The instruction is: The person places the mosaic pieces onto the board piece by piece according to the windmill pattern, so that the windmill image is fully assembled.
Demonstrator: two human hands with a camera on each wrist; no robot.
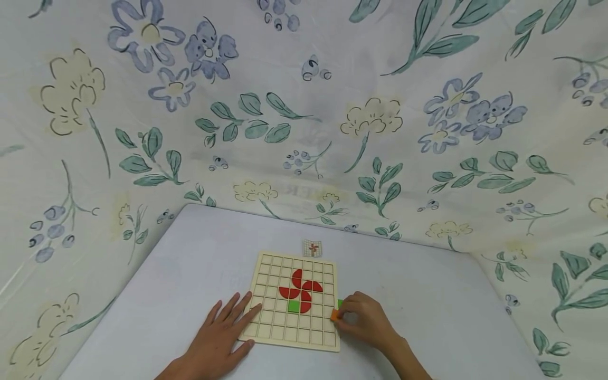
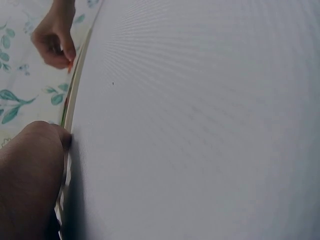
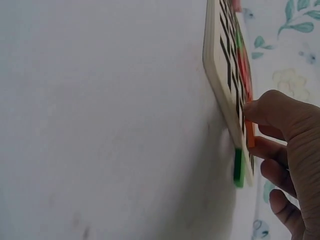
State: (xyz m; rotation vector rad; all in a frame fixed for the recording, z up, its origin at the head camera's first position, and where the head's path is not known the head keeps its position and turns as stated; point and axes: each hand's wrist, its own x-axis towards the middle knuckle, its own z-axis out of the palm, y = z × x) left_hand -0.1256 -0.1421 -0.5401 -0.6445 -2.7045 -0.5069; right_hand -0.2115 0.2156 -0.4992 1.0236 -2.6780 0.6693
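A pale wooden grid board [image 1: 279, 332] lies on the table. Several red rounded pieces [image 1: 305, 302] form a pinwheel near its middle, and a green square [image 1: 294, 306] sits in a cell at the pinwheel's lower left. My left hand [image 1: 218, 331] rests with spread fingers along the board's left edge, its fingertips over the border. At the right edge, my right hand [image 1: 363, 318] pinches a small orange piece [image 3: 251, 134] between thumb and fingers, close over the outer cells. Just off that edge, another green piece [image 3: 239, 167] lies by the board, partly hidden by the right hand in the head view.
Behind the board lies a small card [image 1: 312, 248] printed with a red pinwheel on a grid. The white table [image 1: 418, 295] extends on both sides. Flower-patterned cloth [image 1: 304, 132] hangs behind and around its edges.
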